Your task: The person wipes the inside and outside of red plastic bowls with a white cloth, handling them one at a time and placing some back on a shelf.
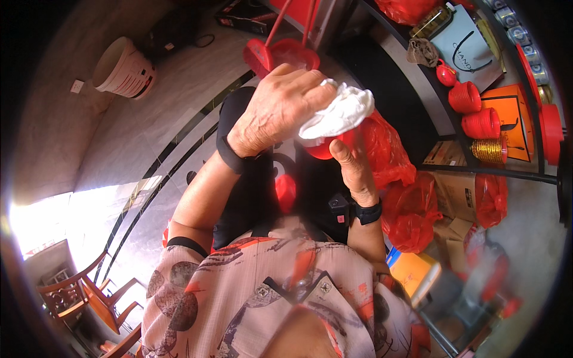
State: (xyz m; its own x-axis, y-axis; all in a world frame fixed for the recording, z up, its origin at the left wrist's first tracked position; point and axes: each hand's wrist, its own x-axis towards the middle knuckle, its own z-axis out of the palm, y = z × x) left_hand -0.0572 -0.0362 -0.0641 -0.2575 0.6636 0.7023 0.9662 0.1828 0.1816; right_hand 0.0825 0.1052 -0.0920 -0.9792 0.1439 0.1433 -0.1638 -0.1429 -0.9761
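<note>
My left hand [282,105], back upward and with a dark band at the wrist, grips a crumpled white cloth [342,112] in front of me. Just below the cloth is my right hand [357,172], thumb raised and apart. The other fingers blur into red behind it, so I cannot tell whether they hold anything. A red rounded object [320,150], perhaps plastic, shows under the cloth beside the right thumb; most of it is hidden. Red plastic bags [387,150] lie right behind the right hand. A small red object [285,192] appears between my dark-clothed legs.
A red dustpan [293,51] stands ahead, and a white bucket [121,69] to the left. Shelving [488,169] on the right holds red cups [481,123], paper bags and cans. Cardboard boxes [456,192] sit below it. A wooden chair [100,297] is at lower left.
</note>
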